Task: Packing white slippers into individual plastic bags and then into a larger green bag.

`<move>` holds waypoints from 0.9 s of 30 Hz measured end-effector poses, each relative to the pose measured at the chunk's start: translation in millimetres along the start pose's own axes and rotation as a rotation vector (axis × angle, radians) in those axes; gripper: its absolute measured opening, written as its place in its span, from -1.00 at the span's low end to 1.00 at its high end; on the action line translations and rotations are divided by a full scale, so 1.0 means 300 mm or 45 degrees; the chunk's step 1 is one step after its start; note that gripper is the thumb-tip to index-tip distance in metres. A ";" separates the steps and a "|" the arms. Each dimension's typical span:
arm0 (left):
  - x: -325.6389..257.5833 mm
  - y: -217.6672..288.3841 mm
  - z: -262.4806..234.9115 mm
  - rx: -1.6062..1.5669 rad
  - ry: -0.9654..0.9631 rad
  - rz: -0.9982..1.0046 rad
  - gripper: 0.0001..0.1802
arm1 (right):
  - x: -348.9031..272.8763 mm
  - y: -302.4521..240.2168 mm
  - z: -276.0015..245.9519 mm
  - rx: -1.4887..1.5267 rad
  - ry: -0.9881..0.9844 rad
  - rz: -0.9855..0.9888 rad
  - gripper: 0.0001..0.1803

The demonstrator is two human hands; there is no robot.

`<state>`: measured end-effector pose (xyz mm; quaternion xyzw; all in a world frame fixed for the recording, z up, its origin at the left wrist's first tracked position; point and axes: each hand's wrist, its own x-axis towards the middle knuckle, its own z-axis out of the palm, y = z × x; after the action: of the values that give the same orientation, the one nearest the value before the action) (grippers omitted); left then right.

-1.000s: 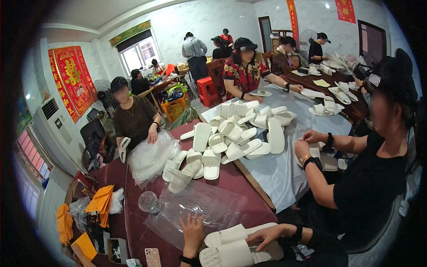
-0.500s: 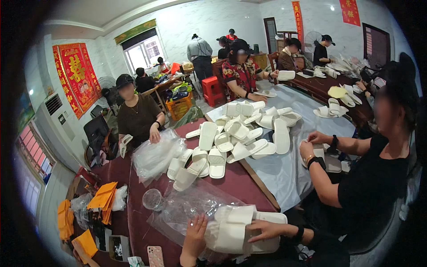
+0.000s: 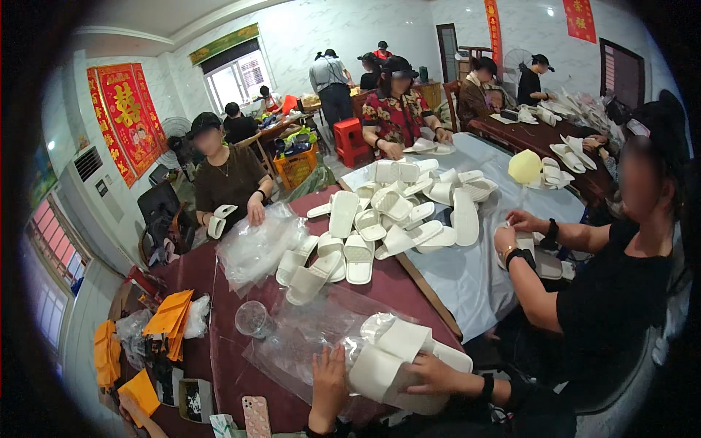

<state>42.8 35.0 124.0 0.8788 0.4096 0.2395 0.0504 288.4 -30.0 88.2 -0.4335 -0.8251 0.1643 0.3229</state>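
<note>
My right hand point(image 3: 431, 374) grips a pair of white slippers point(image 3: 376, 370), fingers over the strap and thumb side hidden. The slippers are tilted at the table's near edge, their left ends against a clear plastic bag point(image 3: 303, 349) lying flat. My left hand point(image 3: 330, 379) rests at the bag's near side, fingers stretched out and touching the film beside the slippers; its thumb is hidden. How far the slippers are inside the bag I cannot tell. Beyond the bag lies a heap of white slippers point(image 3: 394, 201).
A clear round container point(image 3: 253, 320) stands left of the bag, a phone point(image 3: 256, 416) near the front edge. Orange packets point(image 3: 170, 321) lie at left; a co-worker's hand touches one. More plastic bags point(image 3: 263, 244) lie before a person opposite. Another person point(image 3: 606, 270) works close on my right.
The slippers have tilted and shifted a little left, toward the bag, with my right hand. My left hand has moved slightly right. The person opposite has raised a slipper.
</note>
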 end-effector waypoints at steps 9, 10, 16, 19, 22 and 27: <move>0.034 0.011 0.022 -0.003 -0.043 -0.038 -0.38 | -0.003 -0.007 0.036 -0.125 -0.016 0.200 -0.37; 0.052 0.013 0.025 0.003 0.001 -0.014 -0.39 | 0.012 -0.017 0.028 -0.161 0.008 0.135 -0.39; 0.103 0.034 0.043 -0.078 0.070 0.067 -0.44 | 0.049 -0.041 0.029 -0.238 0.023 0.041 -0.47; 0.088 0.036 0.077 -0.008 0.057 0.145 -0.46 | 0.061 -0.034 0.053 -0.267 0.054 0.033 -0.50; 0.072 0.081 0.061 0.019 -0.010 0.288 -0.46 | 0.053 -0.026 0.091 -0.323 0.106 0.099 -0.50; 0.029 0.147 0.036 -0.100 -0.107 0.342 -0.46 | 0.078 -0.043 0.152 -0.364 0.304 0.181 -0.48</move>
<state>83.1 13.6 130.3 0.9323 0.2762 0.2230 0.0693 239.9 -17.9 70.8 -0.5484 -0.7632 0.0152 0.3414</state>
